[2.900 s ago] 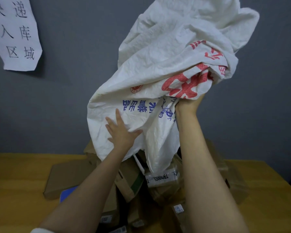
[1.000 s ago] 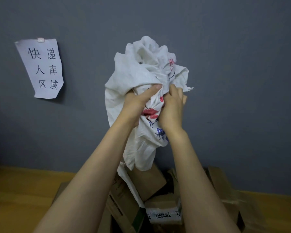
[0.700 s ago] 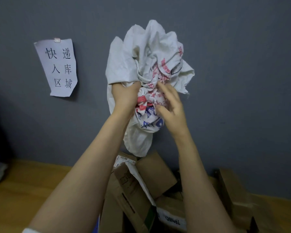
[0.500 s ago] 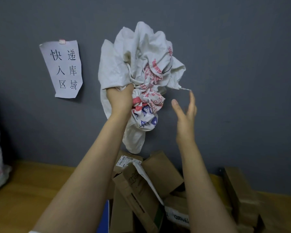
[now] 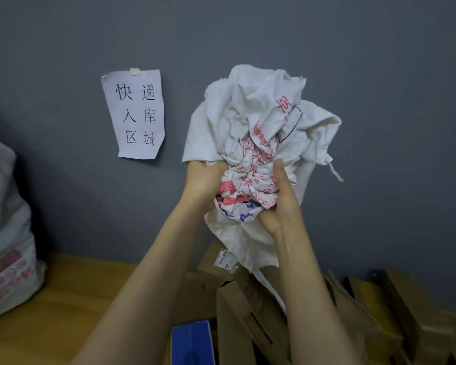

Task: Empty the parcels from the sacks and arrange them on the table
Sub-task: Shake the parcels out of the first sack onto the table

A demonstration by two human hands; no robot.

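At frame centre, sack: a white woven sack [image 5: 250,122], printed in red and blue, is being held crumpled in the air against the grey wall [image 5: 379,75], with a loose tail hanging down toward the boxes below.
Left hand: the cloth is being gripped from the left by the left hand [image 5: 203,180], whose fingers are buried in the folds.
Right hand: the printed bunch is being clasped by the right hand [image 5: 279,204], with the thumb lying up along the cloth and the fingers curled in behind it.
Parcels: brown cardboard parcels [image 5: 250,306] are being left in a jumbled heap at lower centre and lower right, leaning on one another. A shipping label [image 5: 223,259] is showing just beneath the sack's tail, and a blue box [image 5: 192,341] is lying at the bottom edge.
Table: the heap is being borne by a yellow wooden table [image 5: 63,299].
Second sack: a bulging second sack [image 5: 5,246] is standing at the left edge of the frame, apparently full.
Sign: a paper sign [image 5: 136,114] is being displayed on the wall, upper left of the sack.
Step in hand: by the look of it, an emptied sack is being wadded up; nothing bulky is showing inside.
Next move: the bundle is likely to be set aside clear of the heap, which would free both hands for arranging the parcels or for the second sack.
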